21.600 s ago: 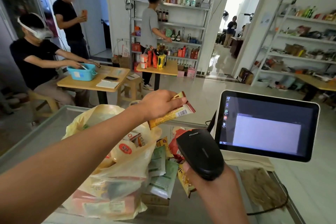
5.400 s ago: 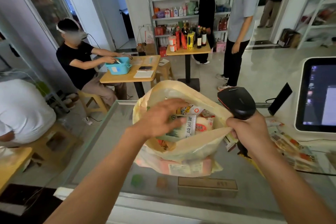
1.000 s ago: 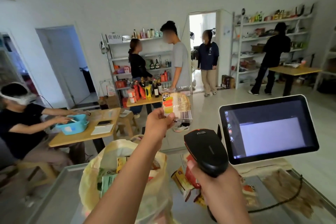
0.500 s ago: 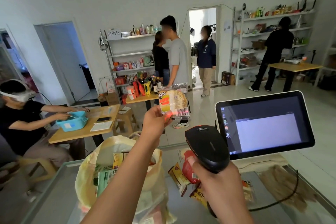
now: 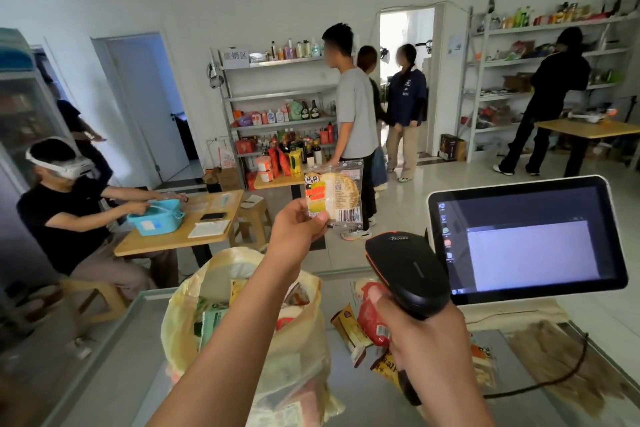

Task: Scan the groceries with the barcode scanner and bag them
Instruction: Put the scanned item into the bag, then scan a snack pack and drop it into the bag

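To my left, a yellow translucent plastic bag (image 5: 178,326) stands open on the grey metal counter (image 5: 114,381), with groceries inside. Above it my left hand (image 5: 294,229) is raised, thumb and fingers pinching the lower left corner of a clear-wrapped round cake packet (image 5: 337,196), which is upright with its barcode facing me. Loose snack packets (image 5: 349,326) lie on the counter. Just below and right of the cake packet is the black handheld barcode scanner (image 5: 408,270), with my right hand (image 5: 426,333) wrapped round its grip. A white-framed touchscreen (image 5: 526,239) sits at the far right.
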The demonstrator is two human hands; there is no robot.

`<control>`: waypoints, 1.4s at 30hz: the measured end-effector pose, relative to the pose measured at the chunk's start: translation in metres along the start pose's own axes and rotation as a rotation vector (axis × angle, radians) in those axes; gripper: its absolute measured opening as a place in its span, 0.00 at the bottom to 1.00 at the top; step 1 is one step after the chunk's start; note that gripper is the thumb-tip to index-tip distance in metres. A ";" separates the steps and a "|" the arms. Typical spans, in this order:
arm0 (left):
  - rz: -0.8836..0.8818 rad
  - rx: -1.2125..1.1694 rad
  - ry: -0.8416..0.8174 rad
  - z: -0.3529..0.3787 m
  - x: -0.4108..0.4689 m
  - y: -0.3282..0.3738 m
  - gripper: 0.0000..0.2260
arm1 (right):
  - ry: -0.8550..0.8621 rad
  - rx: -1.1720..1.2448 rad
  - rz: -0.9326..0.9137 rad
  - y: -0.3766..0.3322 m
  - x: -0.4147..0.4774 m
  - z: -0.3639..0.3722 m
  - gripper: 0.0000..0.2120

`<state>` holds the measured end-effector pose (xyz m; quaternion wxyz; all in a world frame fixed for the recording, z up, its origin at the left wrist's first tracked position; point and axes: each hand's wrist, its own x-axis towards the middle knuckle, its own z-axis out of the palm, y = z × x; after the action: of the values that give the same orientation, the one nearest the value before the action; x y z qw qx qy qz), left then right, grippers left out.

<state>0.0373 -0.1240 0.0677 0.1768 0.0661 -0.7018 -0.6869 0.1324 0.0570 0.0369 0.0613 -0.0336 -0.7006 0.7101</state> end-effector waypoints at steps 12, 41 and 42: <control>0.111 0.510 0.364 -0.149 -0.055 -0.050 0.09 | -0.260 -0.008 0.083 0.023 0.023 0.052 0.10; 0.299 0.453 -0.315 0.007 -0.062 -0.051 0.13 | -0.209 0.051 0.116 0.005 0.041 -0.042 0.08; 0.281 0.453 -0.345 0.019 -0.064 -0.057 0.13 | -0.179 0.060 0.135 0.012 0.042 -0.048 0.08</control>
<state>0.0814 -0.0876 0.0016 0.1292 -0.1114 -0.8587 -0.4832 0.0966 0.1103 0.0261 -0.0484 -0.0151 -0.6778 0.7335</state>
